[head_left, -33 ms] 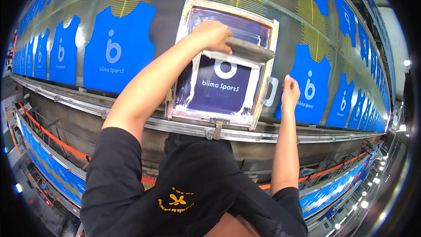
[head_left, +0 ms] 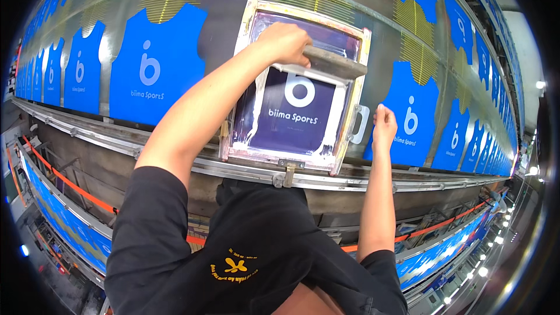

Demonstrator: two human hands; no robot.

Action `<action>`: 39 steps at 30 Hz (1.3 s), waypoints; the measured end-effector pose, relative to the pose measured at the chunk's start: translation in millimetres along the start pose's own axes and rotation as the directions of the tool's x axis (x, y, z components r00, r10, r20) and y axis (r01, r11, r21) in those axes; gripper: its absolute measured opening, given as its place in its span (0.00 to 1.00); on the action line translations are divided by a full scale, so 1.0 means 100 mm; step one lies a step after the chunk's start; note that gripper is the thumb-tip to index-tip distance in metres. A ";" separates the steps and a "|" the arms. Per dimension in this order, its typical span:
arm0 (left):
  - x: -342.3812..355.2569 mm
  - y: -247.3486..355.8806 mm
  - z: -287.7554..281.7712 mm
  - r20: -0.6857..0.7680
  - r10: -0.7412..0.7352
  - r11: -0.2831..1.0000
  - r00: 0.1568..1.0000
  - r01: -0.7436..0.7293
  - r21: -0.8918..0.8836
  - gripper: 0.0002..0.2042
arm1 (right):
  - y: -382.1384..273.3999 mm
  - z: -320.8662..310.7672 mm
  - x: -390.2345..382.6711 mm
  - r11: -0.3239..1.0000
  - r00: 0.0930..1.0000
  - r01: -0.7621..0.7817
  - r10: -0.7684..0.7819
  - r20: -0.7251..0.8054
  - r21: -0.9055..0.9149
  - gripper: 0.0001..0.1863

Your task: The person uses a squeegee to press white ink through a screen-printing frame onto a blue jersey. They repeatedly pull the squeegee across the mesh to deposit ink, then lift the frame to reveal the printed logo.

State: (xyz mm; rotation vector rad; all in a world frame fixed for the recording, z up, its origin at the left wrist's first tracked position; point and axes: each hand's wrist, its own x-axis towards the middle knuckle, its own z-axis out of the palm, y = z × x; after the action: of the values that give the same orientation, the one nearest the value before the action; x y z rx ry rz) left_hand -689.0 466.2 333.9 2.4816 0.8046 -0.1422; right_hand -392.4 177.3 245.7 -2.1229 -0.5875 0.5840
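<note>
Grips with the left hand (head_left: 286, 44), with fingers wrapped over the top, the left part of a long, straight, stained grey squeegee (head_left: 338, 63). Has this lying crosswise inside a rectangular, pale, paint-smeared frame (head_left: 365, 41), across the far half of a dark purple mesh (head_left: 291, 134), just beyond a white ring-shaped mark (head_left: 287, 93). Shows white paste smeared down the mesh's left and right margins, toward both near corners. Has the frame set at the near edge of a long grey metal table (head_left: 224, 35), beside a silver metal rail (head_left: 245, 175) and a small metal bracket (head_left: 289, 175).

Holds the right hand (head_left: 384, 128) apart from the frame, with fingers curled closed, just right of a pale loop handle (head_left: 366, 121) on the frame's right edge; cannot tell whether gripping anything there. Has that hand in front of the left edge of a flat, bright blue, white-printed fabric panel (head_left: 402, 93) along the table's near edge. Shows a matching blue panel (head_left: 175, 41) left of the frame, also along the near edge, and thin yellow ruled lines (head_left: 420, 32) toward the far edge.
</note>
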 end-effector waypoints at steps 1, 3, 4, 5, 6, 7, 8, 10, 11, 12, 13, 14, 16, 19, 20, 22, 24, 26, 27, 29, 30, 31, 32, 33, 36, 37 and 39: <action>0.31 -0.63 -0.25 -0.040 0.020 1.000 0.999 -0.020 0.004 0.21 | -0.18 0.53 0.24 0.998 0.999 -0.021 0.019 0.033 0.062 0.18; 0.72 -1.51 -0.53 -0.086 0.029 0.999 0.996 -0.028 0.020 0.19 | -0.54 1.26 0.49 0.990 0.994 -0.089 0.082 0.066 0.111 0.18; 0.80 -1.74 -0.58 -0.092 0.020 0.999 0.996 -0.017 0.030 0.19 | -0.72 1.48 0.50 0.978 0.980 -0.161 0.143 0.137 0.132 0.17; 0.80 -1.85 -0.61 -0.077 0.012 0.999 0.997 -0.010 0.033 0.19 | -0.88 1.59 0.41 0.944 0.946 -0.284 0.247 0.208 0.168 0.18; 0.71 -1.87 -0.64 -0.048 -0.009 1.000 0.999 0.009 0.013 0.19 | -1.06 1.63 0.31 0.917 0.904 -0.375 0.329 0.272 0.139 0.18; 0.50 -1.78 -0.64 -0.078 -0.024 1.000 0.997 0.024 0.004 0.18 | -1.20 1.58 0.12 0.937 0.919 -0.314 0.260 0.297 0.151 0.17; 0.20 -1.68 -0.69 -0.096 -0.024 1.000 0.995 0.022 -0.018 0.18 | -1.35 1.51 -0.11 0.943 0.920 -0.307 0.259 0.295 0.128 0.17; -0.65 -1.27 -0.76 -0.123 -0.073 0.996 0.990 0.067 -0.054 0.15 | -1.52 1.19 -0.79 0.947 0.928 -0.281 0.228 0.294 0.153 0.17; -1.18 -0.95 -0.71 -0.151 -0.044 0.997 0.987 0.033 -0.074 0.15 | -1.55 0.91 -1.21 0.944 0.931 -0.301 0.261 0.257 0.133 0.17; -1.83 -0.55 -0.56 -0.178 -0.038 0.996 0.983 0.024 -0.080 0.15 | -1.52 0.55 -1.74 0.942 0.932 -0.301 0.257 0.258 0.148 0.17; -2.52 -0.07 -0.33 -0.204 -0.032 0.996 0.979 0.014 -0.086 0.15 | -1.45 0.11 -2.31 0.937 0.933 -0.304 0.256 0.253 0.171 0.17; -3.26 0.45 -0.03 -0.240 -0.016 0.997 0.971 -0.004 -0.083 0.16 | -1.35 -0.32 -2.88 0.936 0.931 -0.307 0.259 0.258 0.171 0.16; -4.83 1.64 0.72 -0.277 0.012 0.997 0.961 -0.032 -0.068 0.18 | -1.08 -1.25 -4.04 0.936 0.936 -0.284 0.225 0.270 0.207 0.16; -7.12 3.40 1.65 -0.446 0.128 0.983 0.886 -0.172 -0.060 0.24 | -0.73 -2.46 -5.62 0.936 0.940 -0.273 0.211 0.266 0.223 0.14; -7.81 3.89 1.83 -0.400 0.122 0.989 0.908 -0.146 -0.030 0.25 | -0.64 -2.77 -6.09 0.939 0.942 -0.264 0.203 0.267 0.218 0.14; -9.03 4.59 1.95 -0.354 0.105 0.994 0.929 -0.113 -0.003 0.28 | -0.46 -3.25 -6.87 0.939 0.954 -0.226 0.160 0.254 0.258 0.15; -9.57 5.04 1.97 -0.308 0.059 0.996 0.950 -0.078 -0.052 0.29 | -0.32 -3.67 -7.27 0.993 0.999 -0.021 0.016 0.050 0.118 0.18; -8.86 5.42 2.20 -0.395 0.159 0.967 0.905 -0.224 -0.124 0.30 | -0.09 -4.18 -6.93 0.993 0.988 0.109 -0.104 -0.115 0.042 0.19; -8.27 5.62 2.41 -0.382 0.185 0.947 0.906 -0.268 -0.177 0.30 | 0.13 -4.50 -6.54 0.992 0.984 0.075 -0.059 -0.166 0.096 0.19; -6.75 6.02 3.04 -0.355 0.199 0.936 0.914 -0.284 -0.209 0.31 | 0.82 -5.07 -5.39 0.996 0.988 -0.042 0.053 -0.145 0.076 0.19; -5.91 6.22 3.41 -0.340 0.207 0.929 0.917 -0.293 -0.224 0.31 | 1.29 -5.30 -4.68 0.993 0.986 -0.060 0.075 -0.152 0.097 0.18; -5.04 6.40 3.79 -0.307 0.187 0.931 0.933 -0.268 -0.248 0.31 | 1.82 -5.47 -3.89 0.993 0.986 -0.054 0.069 -0.150 0.103 0.18; -4.16 6.57 4.16 -0.264 0.171 0.931 0.949 -0.243 -0.272 0.31 | 2.39 -5.60 -3.06 0.993 0.987 -0.048 0.063 -0.148 0.108 0.17; -3.26 6.75 4.52 -0.184 0.146 0.937 0.972 -0.195 -0.290 0.31 | 2.98 -5.72 -2.21 0.990 0.988 -0.075 0.091 -0.125 0.123 0.17; -0.63 7.29 5.45 -0.097 0.016 0.954 0.995 -0.044 -0.296 0.29 | 4.67 -5.89 0.39 0.986 0.993 -0.030 0.049 -0.111 0.166 0.16; 0.21 7.49 5.72 -0.081 -0.019 0.957 0.997 -0.005 -0.289 0.28 | 5.14 -5.94 1.22 0.979 0.988 -0.057 0.084 -0.128 0.198 0.17; 1.76 7.92 6.18 -0.005 -0.136 0.955 0.991 0.130 -0.267 0.28 | 5.89 -6.10 2.76 0.972 0.996 -0.066 0.076 -0.036 0.224 0.16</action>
State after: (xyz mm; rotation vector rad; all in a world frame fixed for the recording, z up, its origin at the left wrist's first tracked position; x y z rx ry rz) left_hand -55.0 -301.6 113.7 2.1815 0.9360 -0.0481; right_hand 302.5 -343.0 41.1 -1.9455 -0.4029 0.6113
